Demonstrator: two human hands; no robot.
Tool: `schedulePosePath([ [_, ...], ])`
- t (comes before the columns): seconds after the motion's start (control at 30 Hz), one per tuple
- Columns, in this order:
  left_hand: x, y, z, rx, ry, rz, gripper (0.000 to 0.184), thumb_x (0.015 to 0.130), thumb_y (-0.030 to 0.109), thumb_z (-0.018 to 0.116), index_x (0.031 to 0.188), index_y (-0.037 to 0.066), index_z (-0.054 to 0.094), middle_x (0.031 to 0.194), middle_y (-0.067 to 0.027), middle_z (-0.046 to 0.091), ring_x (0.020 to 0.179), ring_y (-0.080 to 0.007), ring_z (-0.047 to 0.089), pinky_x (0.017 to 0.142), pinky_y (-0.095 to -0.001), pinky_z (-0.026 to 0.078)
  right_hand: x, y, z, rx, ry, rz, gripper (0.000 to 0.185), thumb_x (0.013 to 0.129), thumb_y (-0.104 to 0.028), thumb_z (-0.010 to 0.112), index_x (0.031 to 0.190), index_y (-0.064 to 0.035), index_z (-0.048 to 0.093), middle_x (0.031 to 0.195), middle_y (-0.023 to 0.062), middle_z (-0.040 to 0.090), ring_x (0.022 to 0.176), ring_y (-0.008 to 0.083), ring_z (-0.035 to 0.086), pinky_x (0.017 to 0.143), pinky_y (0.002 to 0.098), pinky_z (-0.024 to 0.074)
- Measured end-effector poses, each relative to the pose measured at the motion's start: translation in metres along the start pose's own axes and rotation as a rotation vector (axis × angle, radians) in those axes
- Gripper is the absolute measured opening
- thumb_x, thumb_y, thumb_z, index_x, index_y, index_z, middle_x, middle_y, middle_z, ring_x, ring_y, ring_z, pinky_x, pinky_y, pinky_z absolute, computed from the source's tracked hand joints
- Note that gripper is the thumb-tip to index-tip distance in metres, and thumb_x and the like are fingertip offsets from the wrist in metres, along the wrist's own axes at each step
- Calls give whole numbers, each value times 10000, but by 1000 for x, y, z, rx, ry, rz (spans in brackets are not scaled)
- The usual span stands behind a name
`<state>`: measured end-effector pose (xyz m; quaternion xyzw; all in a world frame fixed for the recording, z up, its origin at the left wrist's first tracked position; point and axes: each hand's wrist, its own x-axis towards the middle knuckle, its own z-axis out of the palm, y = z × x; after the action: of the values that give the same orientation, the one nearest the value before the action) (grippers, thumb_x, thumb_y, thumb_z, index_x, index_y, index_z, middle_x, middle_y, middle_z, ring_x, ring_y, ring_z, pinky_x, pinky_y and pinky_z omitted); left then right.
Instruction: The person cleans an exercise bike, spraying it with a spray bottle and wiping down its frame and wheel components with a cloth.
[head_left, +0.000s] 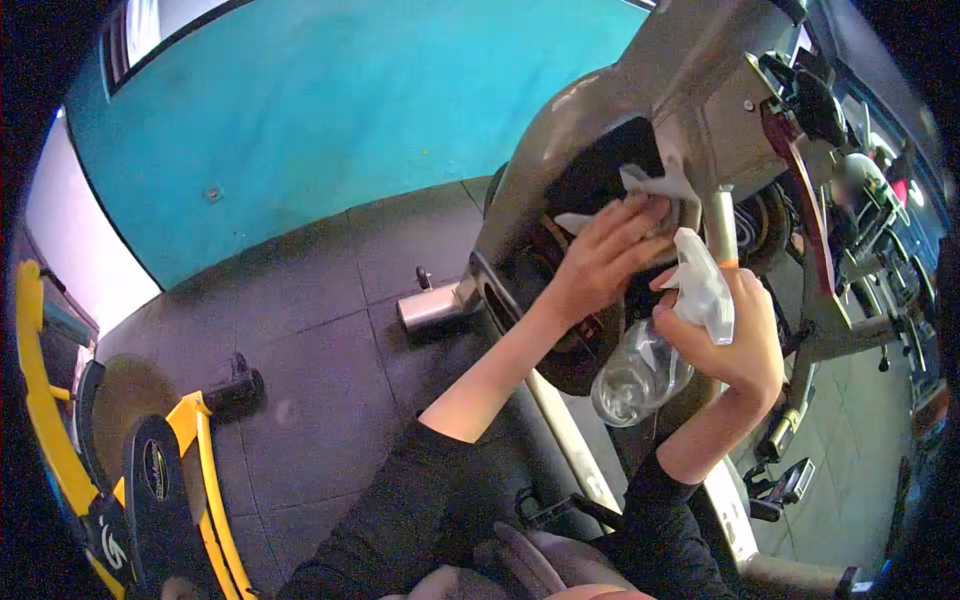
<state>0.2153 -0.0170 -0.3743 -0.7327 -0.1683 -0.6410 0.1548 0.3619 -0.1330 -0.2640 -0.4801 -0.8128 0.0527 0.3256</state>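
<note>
My left hand (pixel 615 255) presses a pale, crumpled cloth (pixel 668 188) against the dark grey frame of an exercise machine (pixel 575 125); its fingers are bent over the cloth. Close beside it on the right, my right hand (pixel 735 325) is wrapped round the neck of a clear spray bottle (pixel 640 375). The bottle's white trigger head (pixel 700 285) points up, and its transparent body tilts down to the left. Whether there is liquid inside, I cannot tell.
A turquoise wall (pixel 330 120) stands behind the machine, above dark floor tiles (pixel 310 400). Yellow and black equipment (pixel 205 480) is at the lower left. More gym machines line the right side, where a blurred person (pixel 858 180) shows.
</note>
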Motion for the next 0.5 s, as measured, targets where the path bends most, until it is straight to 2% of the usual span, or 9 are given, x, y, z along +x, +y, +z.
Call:
schedulePosePath([
  [0.03, -4, 1, 0, -33, 16, 18, 374, 845, 112, 510, 1210, 120, 590, 1403, -89, 468, 1321, -334, 398, 1103, -493, 269, 0, -4, -1, -11, -5, -3, 251, 639, -163, 711, 868, -62, 690, 709, 63, 646, 637, 159, 618, 628, 295, 480],
  [0.1, -6, -3, -7, -24, -6, 12, 400, 848, 100, 504, 1243, 99, 568, 1406, -96, 464, 1327, -321, 398, 1116, -502, 235, 1, -4, -2, 47, -20, 27, 265, 639, -161, 721, 882, -60, 692, 699, 47, 641, 629, 137, 606, 622, 284, 477],
  [0.17, 2, -13, -15, 323, -81, -33, 454, 811, 63, 562, 1262, 116, 566, 1373, -98, 496, 1333, -275, 392, 1123, -494, 221, 2, 0, -4, 32, -73, 15, 269, 638, -162, 721, 885, -59, 693, 695, 41, 635, 629, 116, 598, 621, 273, 475],
  [0.2, 7, -19, -21, 318, -41, -67, 438, 820, 75, 567, 1257, 104, 568, 1401, -115, 463, 1353, -269, 367, 1131, -502, 183, 2, 0, -4, 32, -70, 19, 269, 638, -162, 721, 885, -59, 693, 695, 41, 635, 629, 116, 598, 621, 273, 475],
  [0.23, 10, -21, -24, 312, -41, -64, 438, 820, 75, 567, 1257, 104, 568, 1401, -115, 463, 1353, -269, 367, 1131, -502, 183, 3, -1, -4, 20, -79, 28, 270, 637, -168, 719, 881, -56, 692, 692, 44, 636, 628, 112, 600, 623, 271, 476],
  [0.3, 17, -25, -29, 210, 152, -232, 444, 823, 76, 570, 1266, 98, 556, 1420, -123, 439, 1360, -283, 353, 1124, -507, 197, 3, -2, -5, 4, -80, 35, 272, 635, -173, 716, 878, -54, 691, 689, 48, 637, 628, 109, 602, 624, 270, 478],
  [0.33, 19, -30, -33, 199, 187, -196, 466, 813, 100, 586, 1276, 95, 542, 1440, -128, 409, 1368, -307, 330, 1122, -503, 205, 4, -4, -5, 13, -91, 63, 273, 634, -180, 714, 875, -53, 691, 684, 48, 638, 626, 111, 606, 625, 272, 481],
  [0.47, 29, -16, -39, 255, 215, -182, 514, 806, 127, 600, 1310, 79, 508, 1447, -150, 392, 1372, -348, 305, 1126, -497, 199, 5, -2, -4, 11, -96, 42, 272, 631, -193, 712, 862, -51, 688, 680, 55, 647, 616, 134, 623, 622, 283, 491],
  [0.5, 30, -12, -38, 218, 86, -151, 523, 816, 172, 597, 1319, 74, 495, 1452, -145, 384, 1372, -356, 300, 1121, -497, 207, 4, -2, -3, 5, -83, 35, 269, 633, -195, 711, 859, -51, 688, 682, 57, 649, 614, 140, 626, 621, 287, 492],
])
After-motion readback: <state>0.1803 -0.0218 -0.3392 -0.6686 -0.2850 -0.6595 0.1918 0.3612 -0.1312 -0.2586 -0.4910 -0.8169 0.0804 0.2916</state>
